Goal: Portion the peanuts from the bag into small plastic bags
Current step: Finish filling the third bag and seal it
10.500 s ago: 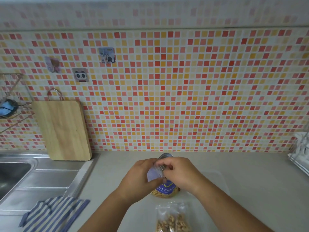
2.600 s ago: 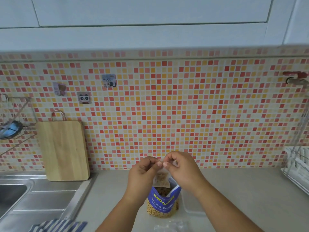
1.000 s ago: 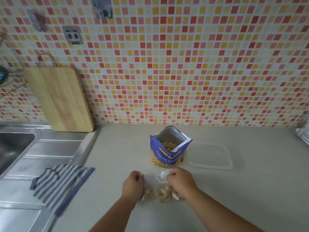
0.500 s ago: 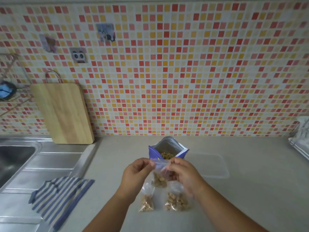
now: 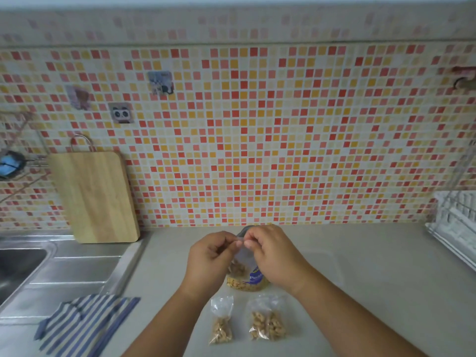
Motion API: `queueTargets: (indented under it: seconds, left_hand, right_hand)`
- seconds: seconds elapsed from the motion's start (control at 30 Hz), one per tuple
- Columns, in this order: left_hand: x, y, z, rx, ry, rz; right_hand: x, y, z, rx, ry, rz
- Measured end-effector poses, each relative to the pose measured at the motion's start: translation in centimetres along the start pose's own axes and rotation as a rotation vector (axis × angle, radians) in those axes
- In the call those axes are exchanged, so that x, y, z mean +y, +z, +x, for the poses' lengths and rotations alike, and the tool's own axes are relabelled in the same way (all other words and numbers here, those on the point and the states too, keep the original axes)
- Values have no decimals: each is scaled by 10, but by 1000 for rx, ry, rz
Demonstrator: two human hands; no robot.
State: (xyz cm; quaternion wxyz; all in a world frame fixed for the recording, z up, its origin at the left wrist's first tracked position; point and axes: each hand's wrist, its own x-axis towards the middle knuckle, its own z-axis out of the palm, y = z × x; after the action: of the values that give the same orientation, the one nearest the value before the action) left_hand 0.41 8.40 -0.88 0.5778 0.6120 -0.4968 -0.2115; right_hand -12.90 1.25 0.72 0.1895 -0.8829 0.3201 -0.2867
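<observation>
A small plastic bag (image 5: 241,255) is held up between both hands, just in front of the blue peanut bag (image 5: 255,278), which stands on the bench (image 5: 360,279) and is largely hidden behind them. Its top edge is pinched by the curled fingers (image 5: 229,242) of the left hand (image 5: 208,256) and by those of the right hand (image 5: 273,256), the fingertips almost meeting. This grip would suit pressing a seal shut, though the seal itself is too blurred to be made out. A clump of peanuts (image 5: 235,269) hangs at the bottom of the held bag, so this portion is judged filled and its closing in hand. The bag is kept upright, presumably so that nothing is spilled before the mouth is closed. Two portions are laid flat on the bench nearer the person — a slimmer filled bag (image 5: 221,323) on the left and a fuller filled bag (image 5: 266,323) just beside it, apart from the hands yet within reach. The bench is pale and smooth. To the left it is met by a steel sink (image 5: 15,264), with a striped cloth (image 5: 82,323) draped over the edge. A wooden cutting board (image 5: 94,197) is leant against the mosaic-tiled wall (image 5: 257,137), and a wire dish rack (image 5: 456,222) is seen at the far right.
</observation>
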Motion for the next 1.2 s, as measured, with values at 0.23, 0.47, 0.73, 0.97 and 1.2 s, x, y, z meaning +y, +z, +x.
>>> queueTargets:
  seconds: [0.23, 0.47, 0.73, 0.97, 1.2]
  left_hand:
    - [18, 3, 0, 115, -28, -142]
    - [24, -2, 4, 59, -19, -175]
    - [14, 0, 13, 139, -37, -143]
    - [-8, 8, 9, 74, -141, -126]
    - [-88, 25, -30, 53, -602, -177]
  right_hand:
    - [1, -7, 5, -36, 52, -39]
    - [-5, -20, 8, -59, 139, 127]
    - [-1, -26, 12, -29, 98, 35]
    - [20, -12, 8, -100, 201, 74]
    - [63, 36, -28, -617, 565, -108]
